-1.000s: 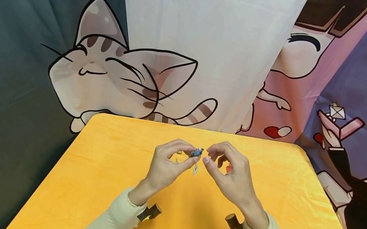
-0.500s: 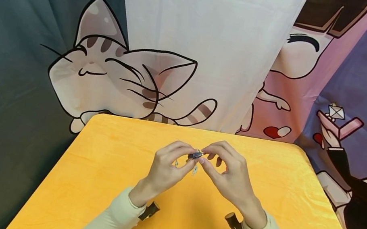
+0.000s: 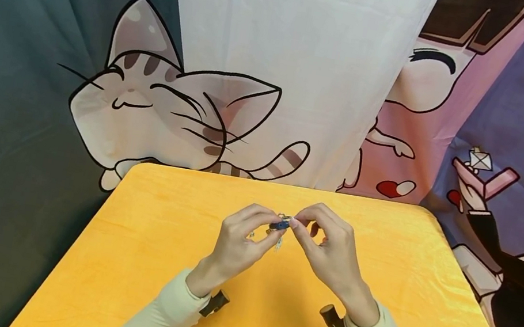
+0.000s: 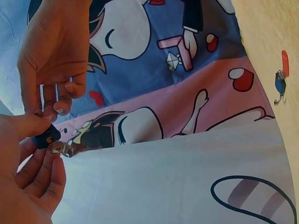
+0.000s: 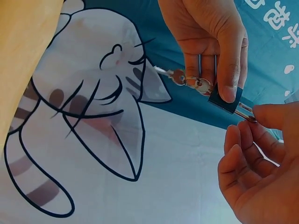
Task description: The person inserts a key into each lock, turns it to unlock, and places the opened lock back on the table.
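Observation:
A dark blue padlock point(image 3: 280, 225) is held above the table by my left hand point(image 3: 240, 238), its body pinched between thumb and fingers. In the right wrist view, the thumb lies along the padlock body point(image 5: 223, 101), and keys point(image 5: 203, 86) on a ring hang from its keyhole end. My right hand point(image 3: 333, 252) pinches the metal shackle point(image 5: 245, 114) at the opposite end with thumb and index finger. The left wrist view shows the padlock point(image 4: 46, 137) partly covered by the left thumb. Whether the shackle is locked, I cannot tell.
On the yellow table point(image 3: 160, 262) lies a small blue item point(image 4: 280, 85) with metal parts, beside a red piece point(image 4: 285, 63). Small silvery things point(image 3: 279, 242) show below the hands in the head view. Printed curtains point(image 3: 288, 45) stand behind the table.
My right fingertips have come across the gap to the padlock and now pinch its shackle. The padlock has turned a little in my left fingers. The red piece is no longer visible in the head view.

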Tool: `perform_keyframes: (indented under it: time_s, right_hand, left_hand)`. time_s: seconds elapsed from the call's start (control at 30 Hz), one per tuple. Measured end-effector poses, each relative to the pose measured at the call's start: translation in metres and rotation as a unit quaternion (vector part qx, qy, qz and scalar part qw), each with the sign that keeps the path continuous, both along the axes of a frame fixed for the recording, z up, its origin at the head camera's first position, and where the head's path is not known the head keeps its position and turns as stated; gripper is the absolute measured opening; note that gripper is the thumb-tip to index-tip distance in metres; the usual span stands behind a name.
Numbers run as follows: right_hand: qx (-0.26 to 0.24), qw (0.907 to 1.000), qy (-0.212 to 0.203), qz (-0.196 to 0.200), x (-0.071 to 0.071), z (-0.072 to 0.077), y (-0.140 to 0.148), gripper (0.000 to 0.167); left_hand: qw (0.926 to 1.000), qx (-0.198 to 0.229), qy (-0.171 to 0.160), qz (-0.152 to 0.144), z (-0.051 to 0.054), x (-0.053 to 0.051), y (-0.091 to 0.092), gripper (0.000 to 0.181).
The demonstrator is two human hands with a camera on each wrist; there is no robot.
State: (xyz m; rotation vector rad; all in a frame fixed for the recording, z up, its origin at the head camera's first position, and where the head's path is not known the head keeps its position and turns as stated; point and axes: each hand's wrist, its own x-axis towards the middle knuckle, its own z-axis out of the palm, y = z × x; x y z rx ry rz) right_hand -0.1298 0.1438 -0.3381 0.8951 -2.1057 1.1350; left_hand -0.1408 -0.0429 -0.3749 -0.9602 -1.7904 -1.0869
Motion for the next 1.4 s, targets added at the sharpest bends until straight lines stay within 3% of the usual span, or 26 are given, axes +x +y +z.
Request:
perform_keyframes:
  time_s: [0.13, 0.3, 0.47, 0.67, 0.8, 0.87, 0.97, 1.03, 1.13, 1.23, 1.4]
  right_hand:
    - [-0.005, 1.0, -0.005, -0.006, 0.0, -0.001, 0.001, 0.013]
    - [-0.011, 0.9998, -0.009, -0.014, -0.001, -0.004, 0.001, 0.013]
    - [-0.013, 0.9992, -0.027, -0.026, 0.0, -0.006, 0.002, 0.011]
    - [-0.012, 0.9962, -0.075, -0.042, 0.002, -0.008, 0.003, 0.011]
    - [-0.016, 0.9925, -0.113, -0.041, 0.003, -0.008, 0.003, 0.015]
    - [-0.019, 0.9904, -0.132, -0.038, 0.003, -0.008, 0.003, 0.017]
    - [-0.022, 0.9876, -0.152, -0.033, 0.003, -0.008, 0.003, 0.017]
    - [-0.026, 0.9863, -0.16, -0.031, 0.003, -0.008, 0.003, 0.013]
    - [-0.032, 0.9873, -0.153, -0.03, 0.003, -0.007, 0.003, 0.007]
    - [-0.03, 0.9918, -0.12, -0.033, 0.003, -0.005, 0.006, 0.01]
    - [0.012, 0.9976, -0.049, -0.046, 0.004, -0.002, 0.013, 0.026]
  left_hand:
    - [0.9992, -0.017, 0.033, 0.015, 0.0, -0.001, 0.0, 0.011]
    - [0.9927, -0.051, 0.093, 0.057, -0.001, -0.003, -0.001, 0.008]
    - [0.9773, -0.085, 0.166, 0.1, -0.001, -0.004, -0.003, 0.008]
    - [0.955, -0.105, 0.245, 0.13, 0.001, -0.006, -0.005, 0.01]
    - [0.9456, -0.104, 0.276, 0.137, 0.001, -0.008, -0.005, 0.009]
    - [0.9444, -0.104, 0.281, 0.135, 0.001, -0.008, -0.005, 0.009]
    - [0.9472, -0.1, 0.275, 0.131, 0.0, -0.008, -0.005, 0.008]
    - [0.9538, -0.092, 0.258, 0.123, -0.001, -0.008, -0.005, 0.009]
    - [0.9728, -0.061, 0.202, 0.096, -0.003, -0.008, -0.004, 0.007]
    - [0.9891, -0.018, 0.134, 0.059, -0.006, -0.009, -0.003, 0.004]
    - [0.9986, 0.023, 0.042, 0.024, -0.01, -0.012, -0.004, 0.014]
